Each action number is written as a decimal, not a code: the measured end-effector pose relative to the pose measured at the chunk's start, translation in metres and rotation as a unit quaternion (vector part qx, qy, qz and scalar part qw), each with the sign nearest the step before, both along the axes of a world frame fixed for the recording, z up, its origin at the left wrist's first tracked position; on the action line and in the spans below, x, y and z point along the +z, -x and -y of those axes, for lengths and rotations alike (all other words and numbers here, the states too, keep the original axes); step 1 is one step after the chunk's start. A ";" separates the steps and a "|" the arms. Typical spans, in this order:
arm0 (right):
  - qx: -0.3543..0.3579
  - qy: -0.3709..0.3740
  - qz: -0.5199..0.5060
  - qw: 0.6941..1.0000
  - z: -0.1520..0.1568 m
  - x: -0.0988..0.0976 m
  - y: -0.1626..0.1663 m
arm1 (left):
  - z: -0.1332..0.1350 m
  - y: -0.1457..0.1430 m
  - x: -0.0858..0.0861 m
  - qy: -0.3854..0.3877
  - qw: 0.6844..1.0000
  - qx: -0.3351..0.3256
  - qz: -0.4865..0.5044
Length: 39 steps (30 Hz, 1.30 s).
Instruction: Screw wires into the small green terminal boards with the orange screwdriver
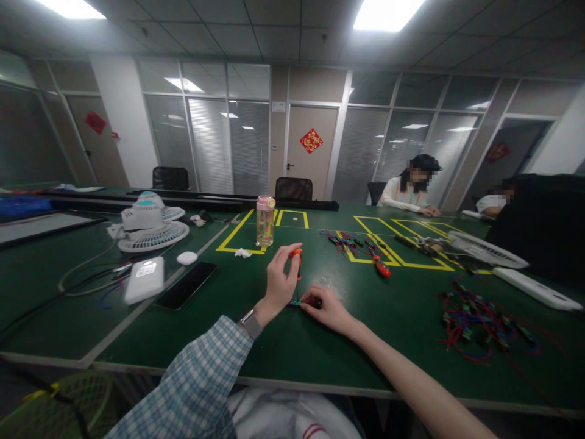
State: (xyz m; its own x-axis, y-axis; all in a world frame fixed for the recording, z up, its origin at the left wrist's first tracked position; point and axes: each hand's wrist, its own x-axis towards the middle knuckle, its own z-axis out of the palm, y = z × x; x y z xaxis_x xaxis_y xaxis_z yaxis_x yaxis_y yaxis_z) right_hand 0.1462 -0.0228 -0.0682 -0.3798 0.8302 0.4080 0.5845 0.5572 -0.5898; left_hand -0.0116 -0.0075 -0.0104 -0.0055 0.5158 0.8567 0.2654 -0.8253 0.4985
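Observation:
My left hand (282, 277), with a watch at the wrist, grips the orange handle of a screwdriver (298, 252) held upright. Its thin shaft points down to a small green circuit board (296, 303) on the table. The fingertips of my right hand (326, 308) pinch the board's right end and hold it against the surface. My fingers hide part of the board, and its details are too small to make out.
Wired boards lie in a pile (479, 323) at right and a cluster (345, 242) ahead, near a red-handled screwdriver (381, 267). A bottle (264, 222) stands beyond my left hand. A phone (187, 285), white power bank (145, 280) and fan (153, 235) sit left. A person (406, 186) sits across.

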 end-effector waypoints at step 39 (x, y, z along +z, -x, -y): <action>-0.001 -0.001 -0.003 1.000 0.000 0.000 0.000 | 0.000 0.001 -0.001 -0.018 0.999 -0.010 -0.029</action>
